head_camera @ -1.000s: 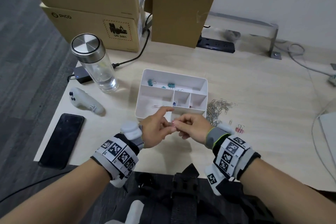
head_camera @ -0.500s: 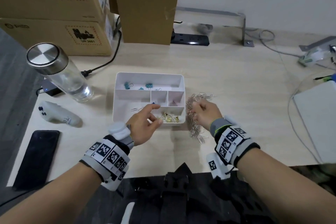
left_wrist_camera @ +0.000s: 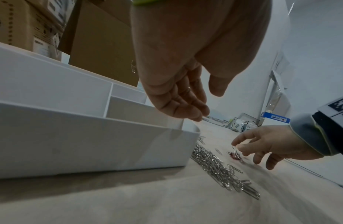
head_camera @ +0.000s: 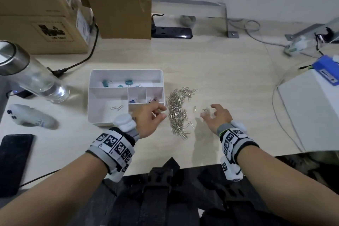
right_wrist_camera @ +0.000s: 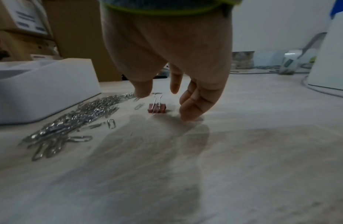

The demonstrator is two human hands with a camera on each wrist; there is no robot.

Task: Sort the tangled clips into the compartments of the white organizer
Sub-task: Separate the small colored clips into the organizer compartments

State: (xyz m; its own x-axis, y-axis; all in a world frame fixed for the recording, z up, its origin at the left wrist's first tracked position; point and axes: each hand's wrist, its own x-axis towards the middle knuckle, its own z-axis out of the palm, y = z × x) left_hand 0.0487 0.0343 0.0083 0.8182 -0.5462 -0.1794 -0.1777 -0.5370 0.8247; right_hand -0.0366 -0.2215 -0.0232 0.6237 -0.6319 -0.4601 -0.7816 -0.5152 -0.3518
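At frame centre, few clips were sorted into the white plastic compartmented organizer (head_camera: 95, 95); the silver paper-clip heap (head_camera: 177, 110) remained, the right hand (head_camera: 217, 115) spread empty over a pink metal binder clip (right_wrist_camera: 157, 107), the left hand (head_camera: 148, 117) loosely open, seemingly empty.

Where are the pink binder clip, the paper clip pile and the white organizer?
pink binder clip (right_wrist_camera: 156, 108), right wrist view, on its pink body.
paper clip pile (head_camera: 177, 111), head view, middle of the silver heap.
white organizer (head_camera: 126, 72), head view, on its far rim.

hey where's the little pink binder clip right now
The pink binder clip sits on the desk just under the right hand, right of the pile of silver paper clips, outside the white organizer.
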